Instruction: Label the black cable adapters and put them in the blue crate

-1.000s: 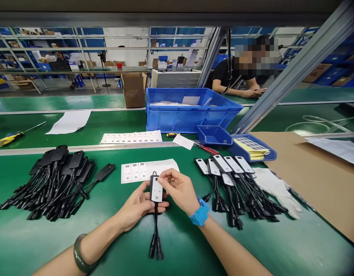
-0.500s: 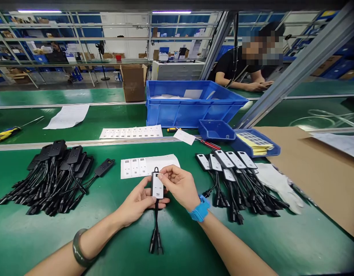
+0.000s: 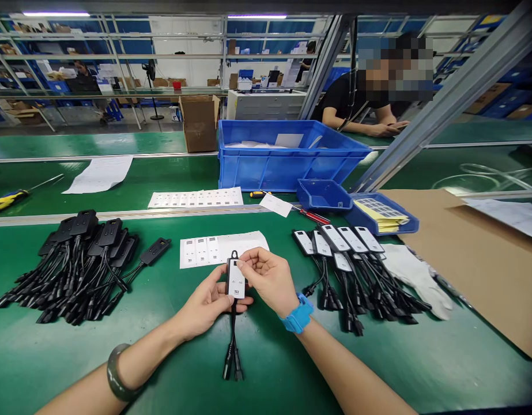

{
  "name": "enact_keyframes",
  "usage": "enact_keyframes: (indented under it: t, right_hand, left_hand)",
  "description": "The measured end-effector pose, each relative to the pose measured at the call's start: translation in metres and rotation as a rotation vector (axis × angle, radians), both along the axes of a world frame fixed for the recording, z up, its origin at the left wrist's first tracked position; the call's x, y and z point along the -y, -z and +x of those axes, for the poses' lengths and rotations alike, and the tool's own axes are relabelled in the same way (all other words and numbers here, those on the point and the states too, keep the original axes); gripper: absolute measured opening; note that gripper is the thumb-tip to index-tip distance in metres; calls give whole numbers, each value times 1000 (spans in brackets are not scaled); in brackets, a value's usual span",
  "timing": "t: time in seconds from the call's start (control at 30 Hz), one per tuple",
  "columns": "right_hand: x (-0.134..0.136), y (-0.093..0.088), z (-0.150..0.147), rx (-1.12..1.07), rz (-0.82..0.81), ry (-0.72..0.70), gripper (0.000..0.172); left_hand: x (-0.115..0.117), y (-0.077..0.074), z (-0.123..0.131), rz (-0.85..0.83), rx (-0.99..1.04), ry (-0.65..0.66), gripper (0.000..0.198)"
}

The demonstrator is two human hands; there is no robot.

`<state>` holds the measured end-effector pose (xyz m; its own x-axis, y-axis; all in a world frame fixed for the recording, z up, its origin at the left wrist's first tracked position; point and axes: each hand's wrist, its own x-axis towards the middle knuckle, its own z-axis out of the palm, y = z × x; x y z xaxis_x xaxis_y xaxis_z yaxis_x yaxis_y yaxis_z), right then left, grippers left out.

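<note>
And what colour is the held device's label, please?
The label is white with dark print (head view).

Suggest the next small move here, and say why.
Probably press the white label flat with the right fingers: they cover its upper right corner, hiding whether that is stuck, while the left hand holds the black device beneath.

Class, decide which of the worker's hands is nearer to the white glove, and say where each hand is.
Right. The right hand is to the left of the white glove, with labelled devices between; the left hand is farther left.
</note>
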<state>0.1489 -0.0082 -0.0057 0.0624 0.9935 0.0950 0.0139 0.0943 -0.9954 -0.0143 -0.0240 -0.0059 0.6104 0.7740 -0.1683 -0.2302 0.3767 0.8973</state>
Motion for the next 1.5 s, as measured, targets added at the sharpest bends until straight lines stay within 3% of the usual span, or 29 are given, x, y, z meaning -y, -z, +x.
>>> enact_keyframes:
  t: [0.23,0.37,0.57,0.67,0.77,0.8,0.9,0.97,1.27,1.4,1.5]
  right_hand:
    - [0,5,-2,48,50,62,18]
    - [-4,10,1,111,57,35,36]
    - [-5,21,-4,219,18,-181,51]
    - [0,21,-8,269,34,-283,73]
    - [2,18,-8,188,10,-418,99]
    - [2,17,-7,167,10,-448,97]
    - [-1,16,-4,169,42,-429,62]
    - [-2,16,-4,192,74,-387,52]
    - [7,21,-18,363,141,-207,48]
    - [5,16,-20,664,364,-174,75]
    - [-9,8,-5,898,424,-86,66]
  left_hand:
    - [0,-2,2,34,-25,1,55]
    - [-1,-3,1,-18,-15,-15,57]
    - [-5,-4,0,-110,5,-94,39]
    - [-7,-4,-2,-83,45,-145,34]
    - [-8,-3,-3,-50,98,-194,32]
    - [-8,-3,-3,-43,99,-201,33]
    - [-8,-3,-2,-44,53,-212,39]
    - [-8,-1,-1,-44,15,-221,44]
    - [-7,4,1,-45,-19,-238,50]
    - [-8,-2,1,-93,66,-265,54]
    - [-14,-2,-7,105,-94,-188,61]
